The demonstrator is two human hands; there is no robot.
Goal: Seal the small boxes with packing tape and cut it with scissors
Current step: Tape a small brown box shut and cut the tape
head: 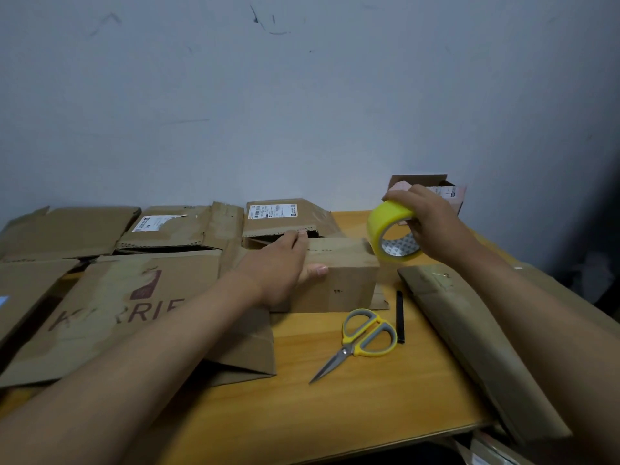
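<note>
Roughly mid-first-box. Wooden table (pixel 335 414) is crowded: flattened cartons (pixel 110 297) at left, more unsealed boxes at the far edge (none show fresh tape as far as I can tell). Small box (pixel 342 283) sits centre, flaps down. Left hand (pixel 281 266) clamps its left end, fingers on top, thumb on the near face. Right hand (pixel 432 223) grips the yellow tape roll (pixel 394 231) against the box's right top edge; a strip looks started. Scissors (pixel 362 337) lie near, untouched, so the cut is pending.

Wooden table (pixel 335 414) bears boxes (pixel 342 276), scissors (pixel 364 337), black pen (pixel 400 317).
</note>
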